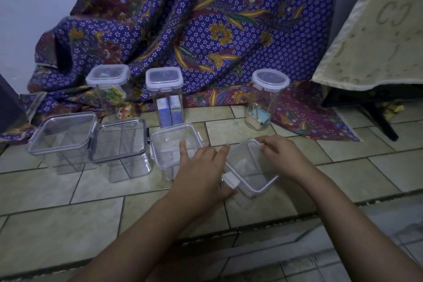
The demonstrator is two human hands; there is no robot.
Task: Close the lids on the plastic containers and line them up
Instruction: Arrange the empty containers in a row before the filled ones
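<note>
At the left of the frame my first square container (pixel 61 142) stands on the tiled floor (pixel 57 217), its clear lid seated flat and its walls glassy and hard. Just beside it the second container (pixel 121 147) has a darker rim on its lid, and the two look to be touching at the clip. The third container (pixel 175 144), white-rimmed, sits next in the row, with my left hand (pixel 201 174) reaching over its right edge. That hand is spread, one finger resting on the third lid and the palm bracing the white latch (pixel 230 181) of the fourth container (pixel 250 167). The fourth one lies lower centre, turned at an angle to the row and slightly apart from it. My right hand (pixel 280 155) curls over its far corner, fingertips pressing on the rim as if snapping a flap down.

I judge this to be the lid-closing step on the last front container. Next it wants the remaining latches clicked, then a turn to square it and a slide left against the third.

Behind, across the middle of the frame, three taller jars stand lidded: a square jar (pixel 109 89) with coloured packets, a narrow jar (pixel 168 96) holding small boxes, and a round jar (pixel 265 101) with paper scraps, all before a purple patterned cloth (pixel 194 30).
</note>
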